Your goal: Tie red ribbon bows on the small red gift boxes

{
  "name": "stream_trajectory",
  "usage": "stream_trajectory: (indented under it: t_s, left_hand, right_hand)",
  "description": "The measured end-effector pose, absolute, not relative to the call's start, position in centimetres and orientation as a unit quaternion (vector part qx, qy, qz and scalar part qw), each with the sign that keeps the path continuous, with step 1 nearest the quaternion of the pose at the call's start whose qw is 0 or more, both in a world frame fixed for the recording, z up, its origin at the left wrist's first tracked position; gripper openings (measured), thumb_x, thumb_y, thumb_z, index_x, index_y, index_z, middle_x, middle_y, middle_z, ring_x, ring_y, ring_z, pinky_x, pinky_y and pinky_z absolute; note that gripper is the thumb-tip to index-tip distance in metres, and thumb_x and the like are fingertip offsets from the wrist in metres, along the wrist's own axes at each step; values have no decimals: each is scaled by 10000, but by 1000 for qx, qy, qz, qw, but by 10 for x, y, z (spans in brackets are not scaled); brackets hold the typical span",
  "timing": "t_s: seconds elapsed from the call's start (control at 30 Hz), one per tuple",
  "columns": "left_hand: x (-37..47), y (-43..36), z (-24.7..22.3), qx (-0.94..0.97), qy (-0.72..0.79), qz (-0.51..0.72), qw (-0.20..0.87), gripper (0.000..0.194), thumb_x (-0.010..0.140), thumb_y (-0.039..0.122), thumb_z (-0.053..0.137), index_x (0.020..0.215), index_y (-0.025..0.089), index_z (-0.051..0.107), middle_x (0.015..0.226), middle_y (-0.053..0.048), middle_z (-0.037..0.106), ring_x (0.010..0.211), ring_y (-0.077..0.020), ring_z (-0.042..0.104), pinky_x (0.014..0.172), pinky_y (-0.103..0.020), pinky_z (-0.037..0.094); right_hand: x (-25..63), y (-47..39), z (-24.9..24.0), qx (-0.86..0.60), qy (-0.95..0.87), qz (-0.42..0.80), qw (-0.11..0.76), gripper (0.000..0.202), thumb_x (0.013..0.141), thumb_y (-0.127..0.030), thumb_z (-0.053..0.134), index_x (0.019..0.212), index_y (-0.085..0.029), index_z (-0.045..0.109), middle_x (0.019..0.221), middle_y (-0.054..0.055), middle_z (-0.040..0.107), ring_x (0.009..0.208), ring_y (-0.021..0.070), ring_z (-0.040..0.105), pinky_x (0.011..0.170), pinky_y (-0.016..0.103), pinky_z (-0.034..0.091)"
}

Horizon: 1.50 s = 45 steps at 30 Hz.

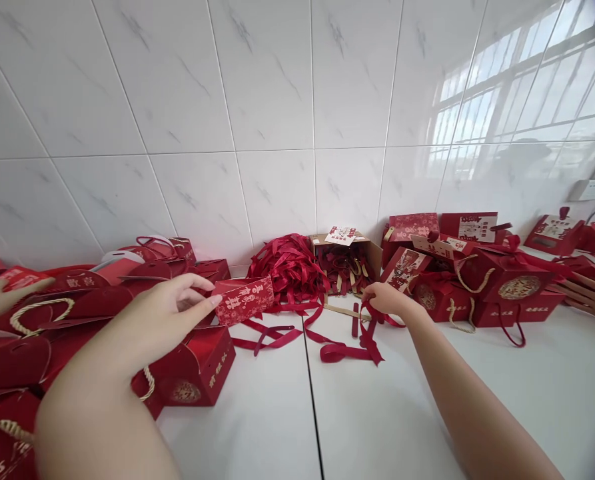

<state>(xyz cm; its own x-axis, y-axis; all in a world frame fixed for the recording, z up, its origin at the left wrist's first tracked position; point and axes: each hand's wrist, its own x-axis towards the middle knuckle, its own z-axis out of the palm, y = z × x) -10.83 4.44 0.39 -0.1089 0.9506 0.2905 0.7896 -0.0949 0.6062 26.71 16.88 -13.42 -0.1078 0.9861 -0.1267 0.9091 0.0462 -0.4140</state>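
Red boxes (197, 367) crowd the left of the surface (267, 413). The left hand (184, 305) pinches a printed red card (244, 300) between thumb and fingers. Then come a ribbon heap (290, 270), an open cardboard box (374, 257) and the right hand (383, 297), fingers bunched at loose ribbon (344, 352), its grip unclear; farther right, stacked gift boxes (502, 280)

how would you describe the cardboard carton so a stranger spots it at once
Look where the tiled wall meets the white table. Against the wall, right of the heaped red ribbon, sits the carton. Unlike the red gift boxes, it is plain brown.
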Motion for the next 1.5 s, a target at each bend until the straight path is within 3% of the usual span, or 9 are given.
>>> stream_trajectory:
  t_s: [0.13, 0.23, 0.43, 0.63, 0.83, 1.07, 1.2, 1.27, 1.5]
  left_hand:
    - [-124, 74, -6, 635, 726, 237, 117, 432, 730, 549, 592, 1002, 214, 609, 1095, -104, 703, 929, -277, 676, 752, -334, 508]
    - [-122, 98, -17, 630, 745, 196, 97, 449, 704, 532, 593, 1026, 219, 614, 1177, -107, 666, 977, -281, 662, 759, -322, 505]
    - [-96, 142, -53, 646, 745, 158, 56, 290, 704, 335, 630, 966, 217, 667, 1229, -142, 623, 1183, -368, 530, 853, -400, 465]
    - [-74, 159, -81, 659, 742, 119, 36, 252, 847, 314, 603, 1033, 148, 639, 1273, -104, 567, 1237, -283, 462, 1007, -511, 366]
    - [-76, 159, -77, 657, 735, 163, 32, 152, 742, 282, 647, 829, 174, 708, 1082, -176, 681, 1170, -395, 523, 939, -506, 376]
    - [-63, 128, -43, 720, 621, 275, 143, 475, 781, 475, 593, 1161, 195, 644, 1223, -80, 662, 1071, -246, 633, 855, -279, 490]
    - [-38, 91, -19, 758, 447, 396, 263, 498, 754, 473, 681, 1192, 243, 622, 1330, -47, 588, 1216, -249, 542, 1020, -352, 432]
    - [-26, 74, -12, 773, 379, 416, 293, 485, 750, 413, 712, 1200, 259, 618, 1381, -44, 535, 1275, -259, 483, 1046, -381, 418]
    - [-5, 54, -12, 757, 335, 482, 286, 378, 775, 355, 706, 1113, 250, 571, 1151, -66, 616, 1073, -228, 595, 875, -367, 520]
  right_hand:
    - [263, 161, -124, -653, -719, 198, 135, 146, 878, -139, 547, 967, -151, 662, 1058, 55, 665, 962, 174, 615, 840, 328, 498]
    - [260, 156, -117, -656, -714, 186, 159, 329, 755, 9, 486, 923, -174, 702, 1022, 39, 699, 933, 174, 628, 777, 244, 469]
    - [258, 151, -104, -666, -702, 160, 197, 417, 668, 2, 433, 890, -180, 736, 945, 47, 723, 851, 176, 638, 695, 220, 448]
    - [266, 144, -90, -678, -685, 135, 230, 382, 623, -2, 421, 672, -193, 748, 841, 60, 718, 788, 207, 637, 745, 289, 452]
    - [260, 127, -69, -655, -663, 64, 357, 398, 744, -71, 425, 930, -232, 738, 1318, 35, 545, 1103, 230, 552, 919, 334, 419]
    - [238, 111, -59, -536, -657, 100, 520, 249, 808, -289, 574, 1021, -210, 677, 1176, 69, 631, 1084, 231, 584, 931, 373, 462]
    - [216, 110, -64, -436, -609, 217, 626, 697, 749, -438, 704, 1359, -271, 412, 1323, 103, 529, 1221, 265, 508, 998, 452, 447]
    - [205, 106, -64, -357, -576, 288, 677, 742, 766, -452, 695, 1397, -323, 326, 1324, 92, 523, 1197, 254, 535, 972, 446, 485]
    - [189, 83, -52, -230, -486, 356, 765, 487, 798, -345, 688, 1226, -330, 457, 1142, 27, 626, 1009, 206, 640, 838, 363, 573]
